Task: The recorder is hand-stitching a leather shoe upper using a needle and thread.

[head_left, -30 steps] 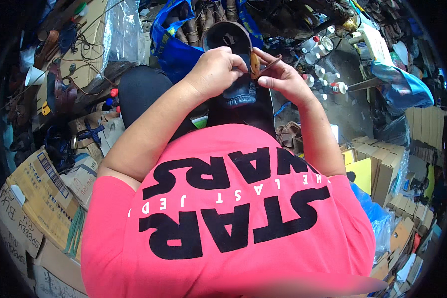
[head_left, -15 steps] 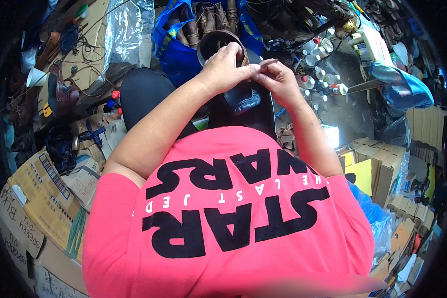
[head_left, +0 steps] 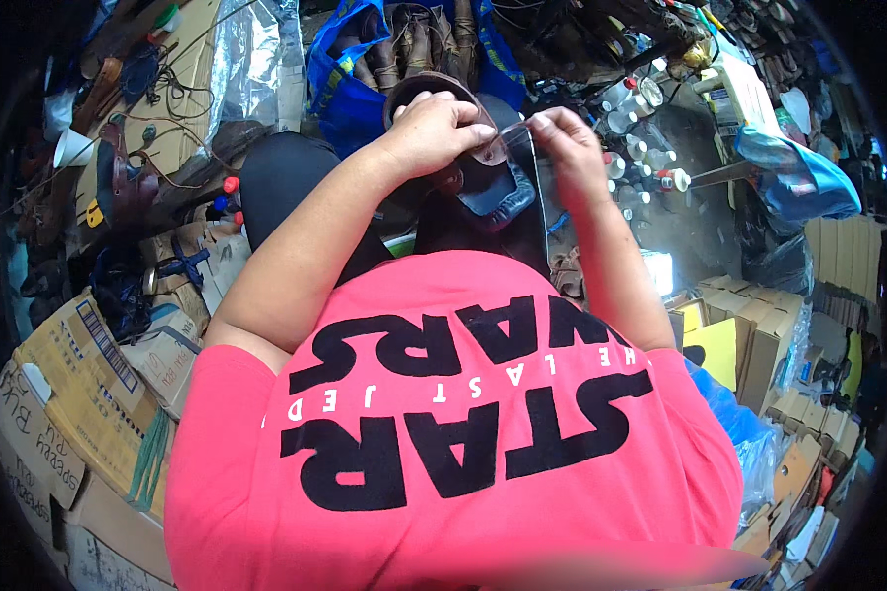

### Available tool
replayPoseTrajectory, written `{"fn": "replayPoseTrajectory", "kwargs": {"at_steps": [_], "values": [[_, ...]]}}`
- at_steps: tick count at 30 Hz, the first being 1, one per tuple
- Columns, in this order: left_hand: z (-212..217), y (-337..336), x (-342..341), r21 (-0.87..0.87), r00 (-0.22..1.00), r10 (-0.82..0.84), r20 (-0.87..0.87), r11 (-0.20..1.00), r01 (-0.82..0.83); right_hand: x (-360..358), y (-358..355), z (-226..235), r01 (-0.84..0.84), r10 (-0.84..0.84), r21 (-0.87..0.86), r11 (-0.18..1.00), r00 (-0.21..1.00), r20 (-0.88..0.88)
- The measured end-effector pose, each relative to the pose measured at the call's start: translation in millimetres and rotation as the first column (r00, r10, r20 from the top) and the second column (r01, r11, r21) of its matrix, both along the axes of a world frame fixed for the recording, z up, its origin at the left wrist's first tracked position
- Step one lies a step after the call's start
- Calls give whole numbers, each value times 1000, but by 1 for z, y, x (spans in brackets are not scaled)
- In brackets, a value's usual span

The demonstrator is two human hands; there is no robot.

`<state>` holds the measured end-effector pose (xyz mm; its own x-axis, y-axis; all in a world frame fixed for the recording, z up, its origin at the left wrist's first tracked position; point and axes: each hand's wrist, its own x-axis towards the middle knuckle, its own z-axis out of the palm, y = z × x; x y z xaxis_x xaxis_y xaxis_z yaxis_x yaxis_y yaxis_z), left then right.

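Note:
Above my lap, my left hand (head_left: 432,134) is closed on a brown leather shoe upper (head_left: 487,154), its thumb pressed on the near edge and the other fingers curled over the rounded opening. Off to its right, my right hand (head_left: 570,156) pinches the end of a thin, pale strand (head_left: 516,131) that runs toward the leather. The strand is blurred, so whether it is thread or a narrow strip is unclear. Just below the leather, a glossy black piece (head_left: 503,202) lies over my dark-clad legs. My left palm hides much of the upper.
Beyond my knees stands a blue bag (head_left: 340,89) with brown wrapped forms in it. Several small bottles (head_left: 633,148) crowd the right. Cardboard boxes (head_left: 79,384) are stacked at left, more cartons (head_left: 759,325) at right. A light blue cloth (head_left: 793,172) hangs at the far right.
My right hand has moved right and slightly up, away from my left thumb, and a pale strand now shows between them. The leather upper has tilted, showing more of its near edge.

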<state>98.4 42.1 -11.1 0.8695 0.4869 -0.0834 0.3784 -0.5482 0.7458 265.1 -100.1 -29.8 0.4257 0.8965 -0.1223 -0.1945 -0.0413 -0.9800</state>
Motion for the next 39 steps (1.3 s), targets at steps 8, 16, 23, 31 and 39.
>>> {"fn": "replayPoseTrajectory", "kwargs": {"at_steps": [8,16,23,31,39], "values": [[1,-2,4,30,998,-40,-38,999,41,6,3,-10,332,-337,101,938,941,30],[-2,12,-5,-124,969,-244,30,961,246,68,-56,72,-286,617,587,757,610,-498],[-7,19,-19,-161,955,-277,106,943,291,119,-157,26,181,736,-855,487,441,513],[27,-6,-19,-106,983,-184,11,977,184,11,-60,54,-109,374,-402,909,638,673],[14,-3,-22,-376,998,-63,-28,925,47,-16,-14,43,-202,269,-187,961,547,793]]}}
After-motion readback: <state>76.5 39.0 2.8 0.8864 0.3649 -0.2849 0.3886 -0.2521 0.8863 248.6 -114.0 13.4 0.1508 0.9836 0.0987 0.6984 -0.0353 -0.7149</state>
